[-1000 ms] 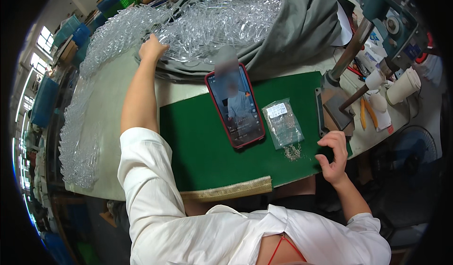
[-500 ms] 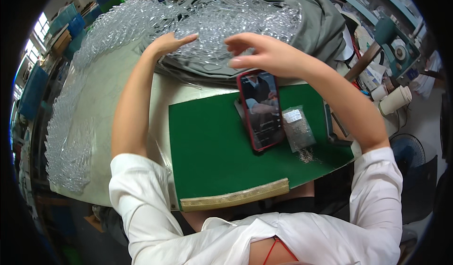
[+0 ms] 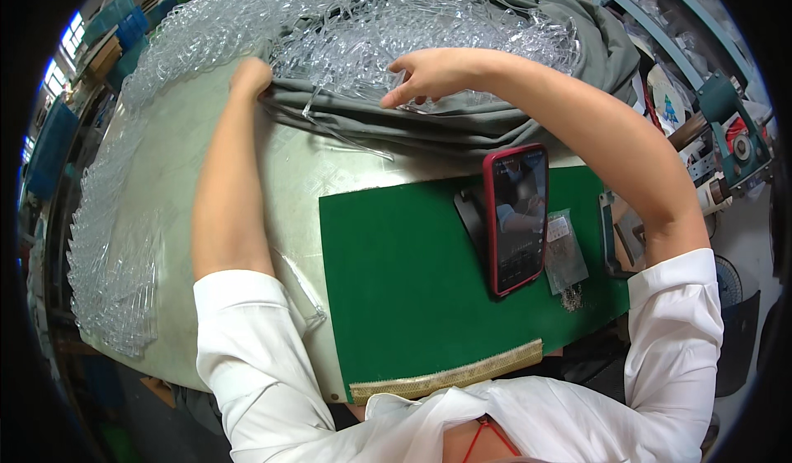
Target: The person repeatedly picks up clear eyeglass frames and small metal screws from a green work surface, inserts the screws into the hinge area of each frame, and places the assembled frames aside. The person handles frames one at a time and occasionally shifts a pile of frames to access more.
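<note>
A heap of clear plastic looped pieces (image 3: 346,54) lies on a bunched grey cloth (image 3: 371,116) at the far side of the table. My left hand (image 3: 250,76) is closed at the cloth's left edge and appears to grip its fold; the fingertips are hidden. Over the front of the heap hangs my right hand (image 3: 436,75), thumb and fingers apart and partly bent, with nothing held in it that I can see. A thin clear strand (image 3: 351,143) trails from the cloth onto the bare tabletop.
Neat rows of similar clear pieces (image 3: 107,265) line the table's left side. On a green mat (image 3: 404,273) a red-cased phone (image 3: 520,224) leans on a dark stand, beside a small clear bag (image 3: 566,257) and spilled bits. A green metal machine (image 3: 730,125) stands at right.
My left hand has moved left and down from the heap to the cloth's edge and closed. The right hand stays over the heap. The view has shifted, so the mat and phone appear farther right.
</note>
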Tool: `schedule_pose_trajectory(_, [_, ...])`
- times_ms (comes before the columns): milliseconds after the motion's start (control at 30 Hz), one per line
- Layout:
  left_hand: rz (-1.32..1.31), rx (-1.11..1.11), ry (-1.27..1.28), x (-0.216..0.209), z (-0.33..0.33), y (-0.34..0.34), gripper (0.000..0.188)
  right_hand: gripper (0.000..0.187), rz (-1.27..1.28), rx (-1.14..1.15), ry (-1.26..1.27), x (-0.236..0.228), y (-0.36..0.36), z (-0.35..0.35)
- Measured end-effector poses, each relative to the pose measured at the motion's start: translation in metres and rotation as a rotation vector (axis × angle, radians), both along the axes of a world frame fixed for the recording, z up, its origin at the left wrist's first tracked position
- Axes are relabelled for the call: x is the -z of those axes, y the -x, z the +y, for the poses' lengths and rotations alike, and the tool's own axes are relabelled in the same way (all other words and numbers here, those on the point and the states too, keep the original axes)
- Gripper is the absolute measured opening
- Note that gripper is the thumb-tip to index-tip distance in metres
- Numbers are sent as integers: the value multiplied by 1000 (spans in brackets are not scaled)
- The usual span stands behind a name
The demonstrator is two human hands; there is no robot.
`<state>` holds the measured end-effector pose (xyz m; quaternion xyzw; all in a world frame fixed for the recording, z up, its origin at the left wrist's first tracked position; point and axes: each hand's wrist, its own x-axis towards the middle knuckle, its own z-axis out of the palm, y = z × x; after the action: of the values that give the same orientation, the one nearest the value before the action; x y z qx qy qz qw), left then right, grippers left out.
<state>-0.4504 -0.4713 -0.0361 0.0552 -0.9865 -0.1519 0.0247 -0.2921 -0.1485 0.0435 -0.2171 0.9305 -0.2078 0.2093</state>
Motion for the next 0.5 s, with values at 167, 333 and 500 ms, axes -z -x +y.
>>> schedule_pose_trajectory(167, [292,83,93,9,-3,-35,42,81,-36,29,-88,-5,11,-1])
schedule_pose_trajectory(333, [747,468,-161,1,5,8,40,62,-123,43,36,-18,13,-3])
schedule_pose_trajectory(500, [227,315,-359,8,-4,49,28,70,-112,36,256,-15,8,-9])
